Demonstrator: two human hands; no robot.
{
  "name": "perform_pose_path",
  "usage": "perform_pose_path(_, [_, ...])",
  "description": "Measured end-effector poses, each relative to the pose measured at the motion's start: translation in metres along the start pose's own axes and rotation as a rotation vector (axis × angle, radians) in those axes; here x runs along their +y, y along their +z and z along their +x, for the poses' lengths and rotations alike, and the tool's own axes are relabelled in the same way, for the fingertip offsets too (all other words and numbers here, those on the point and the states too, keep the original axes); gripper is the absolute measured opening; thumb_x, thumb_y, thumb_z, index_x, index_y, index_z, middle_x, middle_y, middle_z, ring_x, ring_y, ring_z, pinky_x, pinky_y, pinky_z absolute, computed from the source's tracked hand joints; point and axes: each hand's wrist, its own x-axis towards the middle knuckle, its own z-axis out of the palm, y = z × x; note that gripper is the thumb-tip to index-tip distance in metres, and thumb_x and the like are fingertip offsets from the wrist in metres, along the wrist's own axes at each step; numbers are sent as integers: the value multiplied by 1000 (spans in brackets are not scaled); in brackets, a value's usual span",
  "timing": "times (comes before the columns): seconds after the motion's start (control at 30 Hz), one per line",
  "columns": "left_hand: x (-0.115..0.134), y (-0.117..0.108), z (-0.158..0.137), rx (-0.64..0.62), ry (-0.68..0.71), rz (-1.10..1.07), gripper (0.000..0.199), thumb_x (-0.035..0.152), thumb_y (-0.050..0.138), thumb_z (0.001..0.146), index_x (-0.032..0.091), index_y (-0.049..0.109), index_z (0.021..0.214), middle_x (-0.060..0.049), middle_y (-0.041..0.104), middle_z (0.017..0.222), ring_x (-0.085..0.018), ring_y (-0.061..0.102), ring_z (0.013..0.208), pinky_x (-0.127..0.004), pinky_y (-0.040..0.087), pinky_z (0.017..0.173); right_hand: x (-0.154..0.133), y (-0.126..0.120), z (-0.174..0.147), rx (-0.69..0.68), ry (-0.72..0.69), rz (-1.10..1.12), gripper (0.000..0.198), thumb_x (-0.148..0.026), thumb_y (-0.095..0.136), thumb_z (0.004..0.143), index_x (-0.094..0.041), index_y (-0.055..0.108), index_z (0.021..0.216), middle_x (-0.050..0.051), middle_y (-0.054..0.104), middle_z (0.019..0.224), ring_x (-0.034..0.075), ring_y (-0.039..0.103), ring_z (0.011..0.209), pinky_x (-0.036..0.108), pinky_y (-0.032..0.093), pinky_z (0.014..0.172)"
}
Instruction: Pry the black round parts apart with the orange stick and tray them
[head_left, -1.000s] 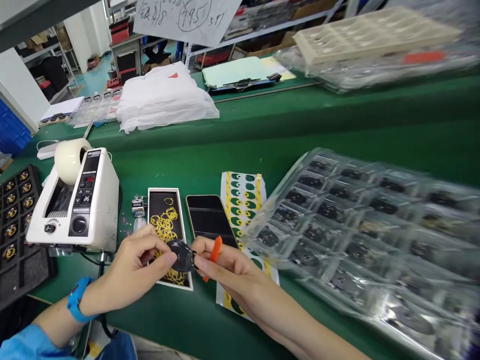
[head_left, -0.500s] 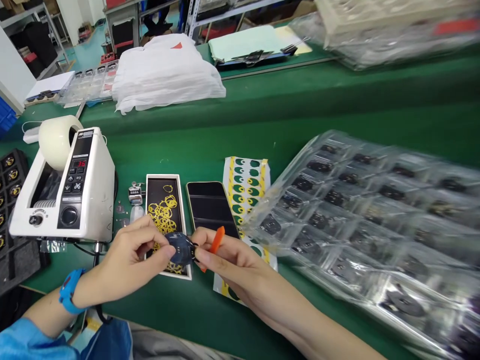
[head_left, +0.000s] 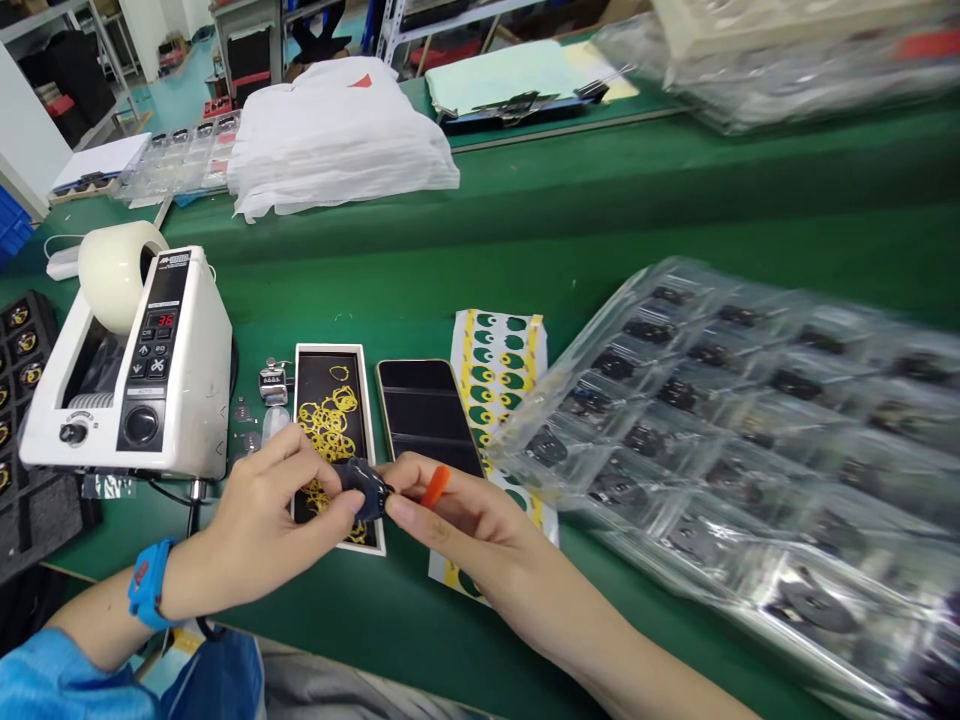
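Between both hands is a small dark, glossy round part (head_left: 366, 490). My left hand (head_left: 289, 505), with a blue wristband (head_left: 150, 583), pinches its left side between thumb and forefinger. The thumb and forefinger of my right hand (head_left: 457, 520) grip its right edge. An orange plastic tool (head_left: 435, 487) sticks up from among the right fingers; its lower part is hidden. Just behind the hands lie a white-rimmed box (head_left: 367, 400) with several thin yellow rings (head_left: 328, 420), and a phone (head_left: 424, 400). A sheet of green and yellow stickers (head_left: 491, 375) lies partly under clear plastic.
A white tape dispenser (head_left: 180, 390) stands at left beside a black foam tray (head_left: 37, 500). A metal tally counter (head_left: 273, 382) sits near the box. Large clear trays of dark parts (head_left: 720, 450) cover the right side. White sheets (head_left: 337, 140) are stacked at the back.
The dark part has tilted and shows less of its face. My left thumb has shifted right across it. Less of the orange tool shows. The whole view has shifted slightly.
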Motion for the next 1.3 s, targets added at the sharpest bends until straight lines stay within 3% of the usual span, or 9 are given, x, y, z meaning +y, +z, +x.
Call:
perform_pose_path(0.1, [-2,0,1,18,-10,90,20,24,62,85,18,53,68,2,45,70,-10,43,58,-23,33,50,2,0,2,13,-8,-18,53,-73,60,76,-22,55,68,-1,45,67,16,40,65,28,34,61])
perform_pose_path(0.27, [-6,-7,4,72,-56,131,25,23,63,85,18,47,67,4,43,67,-9,39,54,-22,32,49,6,1,2,31,45,207,45,-63,71,73,-21,56,70,-3,44,64,13,38,61,25,35,59])
perform_pose_path(0.43, [-5,-7,3,225,131,-44,7,11,60,87,18,61,85,-2,56,83,-12,55,74,-24,46,64,2,2,-1,21,86,222,46,-63,72,72,-21,55,68,-3,42,64,13,35,61,25,32,58])
perform_pose_path(0.53, [-6,-1,2,159,211,-139,10,12,63,86,19,69,89,-8,63,98,-18,62,92,-29,52,74,5,2,-1,-48,86,215,47,-64,71,72,-20,54,67,-3,40,63,13,34,60,26,31,58])
perform_pose_path(0.8, [-14,10,3,-46,145,-291,14,23,70,83,20,72,97,-14,65,119,-26,62,112,-45,50,95,20,6,-2,-62,102,317,44,-61,72,73,-20,54,71,-4,40,61,12,36,59,26,34,60])
perform_pose_path(1.0, [-15,16,2,-100,103,-318,26,24,79,72,21,69,95,-15,66,121,-28,63,111,-49,47,97,22,9,-1,-102,112,407,36,-52,75,76,-20,59,73,-1,51,72,14,45,71,26,38,69])
perform_pose_path(1.13, [-15,16,2,-106,43,-436,32,26,83,68,20,67,96,-13,69,113,-28,64,109,-47,47,97,17,11,-2,-109,129,448,38,-54,79,70,-20,61,69,1,55,73,16,49,73,29,40,71])
perform_pose_path(1.3, [-15,12,3,-68,222,-381,32,31,80,73,17,68,99,-15,72,109,-28,67,102,-43,50,94,6,11,-6,-65,96,465,35,-52,81,68,-21,65,72,0,55,71,14,48,67,27,43,66])
